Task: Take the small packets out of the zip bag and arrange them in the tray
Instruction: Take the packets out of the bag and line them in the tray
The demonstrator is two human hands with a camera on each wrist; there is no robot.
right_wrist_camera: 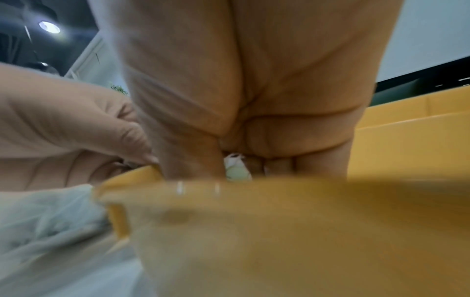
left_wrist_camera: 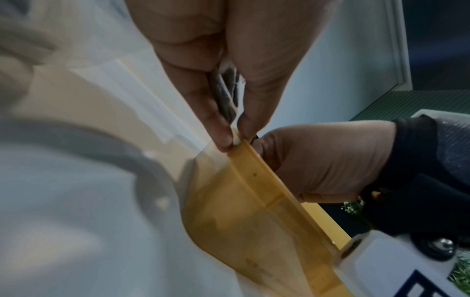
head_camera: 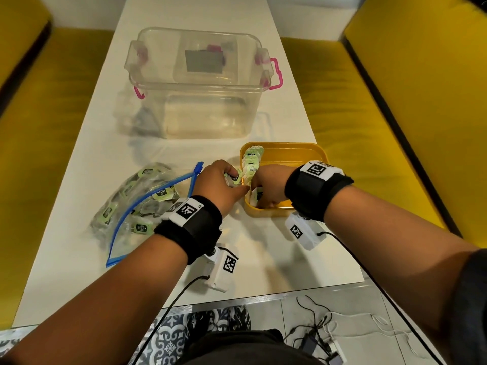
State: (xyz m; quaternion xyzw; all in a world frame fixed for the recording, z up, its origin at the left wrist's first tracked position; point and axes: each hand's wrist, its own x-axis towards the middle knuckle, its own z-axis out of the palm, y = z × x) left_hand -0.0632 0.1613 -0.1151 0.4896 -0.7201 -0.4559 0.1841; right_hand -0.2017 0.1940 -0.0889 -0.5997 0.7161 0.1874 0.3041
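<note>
A row of small pale-green packets [head_camera: 251, 162] stands on edge along the left wall of a yellow tray [head_camera: 287, 151] on a white bench [head_camera: 79, 159]; the rest of the tray floor shows bare, so the job looks well short of half done. Left of the tray lies the clear zip bag [head_camera: 137, 206] with its blue seal, mouth open toward the tray, and many packets can be seen through it (too jumbled to count). The left hand [head_camera: 218, 184] hovers at the tray's near-left rim, its grip narrow, thumb and fingertips pinching a packet [head_camera: 235, 178] just over the edge. The right hand [head_camera: 268, 188] reaches down inside the tray beside the row, wrist bent, fingers curled against the standing packets; whether its grip truly closes on one or only steadies them cannot be told. Farther back on the bench stands a clear storage box [head_camera: 197, 85] with pink latches.
</note>
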